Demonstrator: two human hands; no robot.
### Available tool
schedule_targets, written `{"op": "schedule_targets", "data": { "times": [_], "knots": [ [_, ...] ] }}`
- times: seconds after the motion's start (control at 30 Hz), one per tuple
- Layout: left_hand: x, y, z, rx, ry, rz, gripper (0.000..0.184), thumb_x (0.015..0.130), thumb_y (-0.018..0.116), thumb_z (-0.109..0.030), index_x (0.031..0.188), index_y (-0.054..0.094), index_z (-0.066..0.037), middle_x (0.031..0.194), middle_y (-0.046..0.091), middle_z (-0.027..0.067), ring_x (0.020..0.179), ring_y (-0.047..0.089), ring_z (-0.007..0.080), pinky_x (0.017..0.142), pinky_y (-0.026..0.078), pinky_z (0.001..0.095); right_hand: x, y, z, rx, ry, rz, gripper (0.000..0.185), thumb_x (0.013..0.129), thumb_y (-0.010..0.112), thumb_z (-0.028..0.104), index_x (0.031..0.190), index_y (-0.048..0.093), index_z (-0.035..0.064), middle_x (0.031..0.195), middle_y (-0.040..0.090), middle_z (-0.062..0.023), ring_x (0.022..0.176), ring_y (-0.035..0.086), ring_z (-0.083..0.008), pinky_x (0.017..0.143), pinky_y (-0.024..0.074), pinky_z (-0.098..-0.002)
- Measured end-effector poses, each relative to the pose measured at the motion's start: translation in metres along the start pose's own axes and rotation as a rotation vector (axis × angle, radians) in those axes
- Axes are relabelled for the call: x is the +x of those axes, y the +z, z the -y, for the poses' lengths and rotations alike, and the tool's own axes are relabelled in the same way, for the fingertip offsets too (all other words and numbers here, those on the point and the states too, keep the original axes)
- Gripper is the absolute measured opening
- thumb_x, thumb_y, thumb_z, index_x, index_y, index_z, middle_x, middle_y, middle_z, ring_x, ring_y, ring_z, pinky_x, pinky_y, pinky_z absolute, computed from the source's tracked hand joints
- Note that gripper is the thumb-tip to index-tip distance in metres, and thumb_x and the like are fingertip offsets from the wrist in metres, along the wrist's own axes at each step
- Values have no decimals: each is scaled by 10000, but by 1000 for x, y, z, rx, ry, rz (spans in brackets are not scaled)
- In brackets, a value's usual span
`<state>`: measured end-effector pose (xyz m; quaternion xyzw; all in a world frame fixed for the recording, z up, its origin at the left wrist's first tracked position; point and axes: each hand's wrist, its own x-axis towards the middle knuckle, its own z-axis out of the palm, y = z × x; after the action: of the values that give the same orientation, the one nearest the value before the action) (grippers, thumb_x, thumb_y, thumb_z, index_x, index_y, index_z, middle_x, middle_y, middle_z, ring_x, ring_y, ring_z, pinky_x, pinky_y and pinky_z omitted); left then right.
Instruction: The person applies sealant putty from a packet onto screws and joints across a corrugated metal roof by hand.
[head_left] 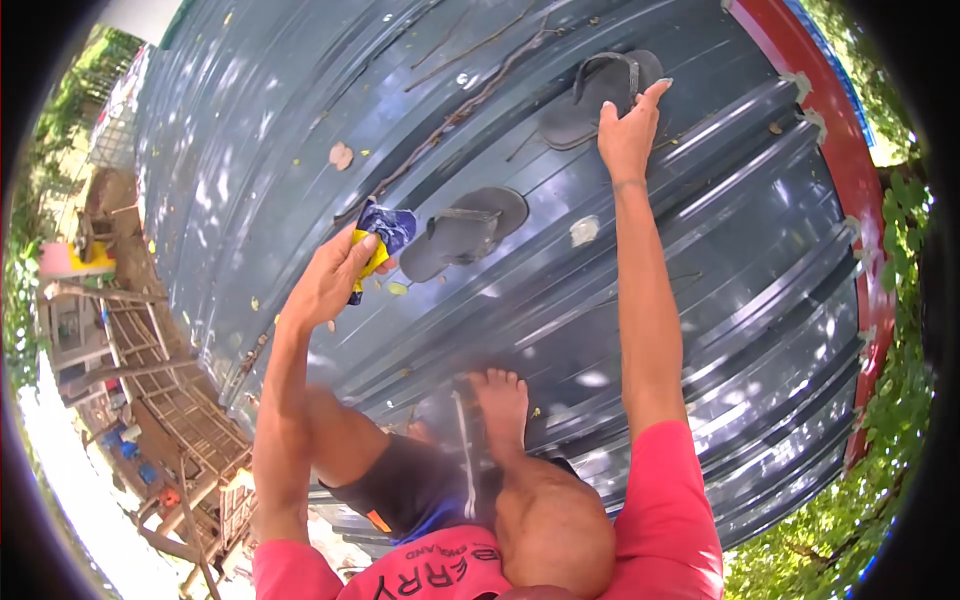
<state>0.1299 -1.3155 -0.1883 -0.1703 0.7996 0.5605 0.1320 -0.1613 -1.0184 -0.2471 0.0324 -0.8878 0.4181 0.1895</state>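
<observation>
My left hand is closed around a crumpled blue and yellow plastic wrapper. Just right of that hand, a dark flip-flop lies on the corrugated metal roof. Farther up and to the right, my right hand reaches over the edge of a second dark flip-flop. Its thumb and forefinger are spread apart and nothing shows between them; the other fingers are mostly hidden. Whether the fingertips touch this flip-flop, I cannot tell.
Long dry twigs lie across the roof ridges, with dry leaves and a pale scrap nearby. Red trim borders the right edge. Below on the left stands a bamboo structure. My bare foot rests on the roof.
</observation>
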Motion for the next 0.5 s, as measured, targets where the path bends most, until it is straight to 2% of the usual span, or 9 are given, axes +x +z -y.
{"op": "schedule_targets", "data": {
  "times": [0.1, 0.17, 0.3, 0.33, 0.37, 0.4, 0.43, 0.47, 0.5],
  "knots": [
    [-6, -28, 21, -181, 33, -185, 346, 1109, 468, -375, 1087, 612, -61, 940, 698, 39, 853, 631, 101, 784, 508, 271, 13, 7, 21, 142, 176, 122, 860, 914, 567, 78, 1601, 75, -76, 1340, 566, -320, 1204, 610, -407, 1081, 440, -429],
    [-11, -38, 28, -231, 33, -304, 358, 1107, 477, -373, 1073, 608, -41, 925, 692, 41, 853, 639, 108, 780, 516, 272, 6, 14, 22, 171, 117, 136, 856, 927, 565, 82, 1601, 63, -78, 1356, 559, -323, 1205, 613, -405, 1083, 440, -425],
    [-11, -15, 34, -251, -20, -253, 370, 1101, 482, -361, 1010, 611, -27, 884, 614, 42, 861, 635, 131, 775, 501, 308, -11, 11, 29, 222, 100, 245, 868, 947, 577, 96, 1618, 43, -38, 1252, 659, -248, 1146, 645, -397, 1051, 454, -399],
    [-6, -7, 32, -55, 16, -160, 377, 1096, 483, -355, 998, 607, -13, 868, 606, 69, 850, 633, 184, 772, 496, 344, -15, 10, 31, 238, 104, 277, 872, 947, 582, 98, 1622, 43, -28, 1219, 682, -230, 1126, 652, -397, 1044, 455, -393],
    [4, -2, 30, 141, 53, -67, 384, 1092, 483, -349, 986, 603, 0, 852, 598, 96, 838, 632, 237, 769, 492, 380, -15, 17, 26, 191, 53, 207, 875, 948, 577, 89, 1629, 36, -7, 1121, 720, -193, 1061, 680, -369, 1009, 470, -378],
    [18, 10, 27, 193, 182, -9, 392, 1088, 479, -344, 977, 598, 13, 866, 595, 136, 850, 615, 296, 787, 485, 417, -11, 16, 24, 241, 67, 208, 885, 946, 578, 78, 1627, 20, -11, 1121, 715, -192, 1015, 694, -315, 977, 491, -367],
    [36, 21, 25, 253, 310, 41, 401, 1083, 476, -339, 968, 592, 27, 880, 591, 177, 861, 598, 355, 804, 477, 454, 0, 26, 4, 284, 5, 173, 941, 962, 602, 38, 1631, -60, 14, 1024, 679, -96, 762, 659, -129, 674, 537, -261],
    [54, 34, 23, 323, 377, 44, 406, 1081, 464, -333, 950, 587, 30, 959, 594, 221, 916, 566, 402, 850, 463, 488, -1, 12, 23, 375, 46, 197, 950, 962, 602, 24, 1620, -82, -9, 997, 666, -97, 757, 651, -124, 634, 516, -244],
    [71, 46, 23, 286, 407, 80, 457, 1094, 435, -371, 1033, 612, 46, 1132, 591, 208, 1055, 576, 362, 946, 455, 470, 2, 4, 30, 460, 81, 216, 956, 958, 606, 11, 1613, -89, -26, 981, 662, -89, 742, 638, -110, 612, 488, -226]
  ]
}}
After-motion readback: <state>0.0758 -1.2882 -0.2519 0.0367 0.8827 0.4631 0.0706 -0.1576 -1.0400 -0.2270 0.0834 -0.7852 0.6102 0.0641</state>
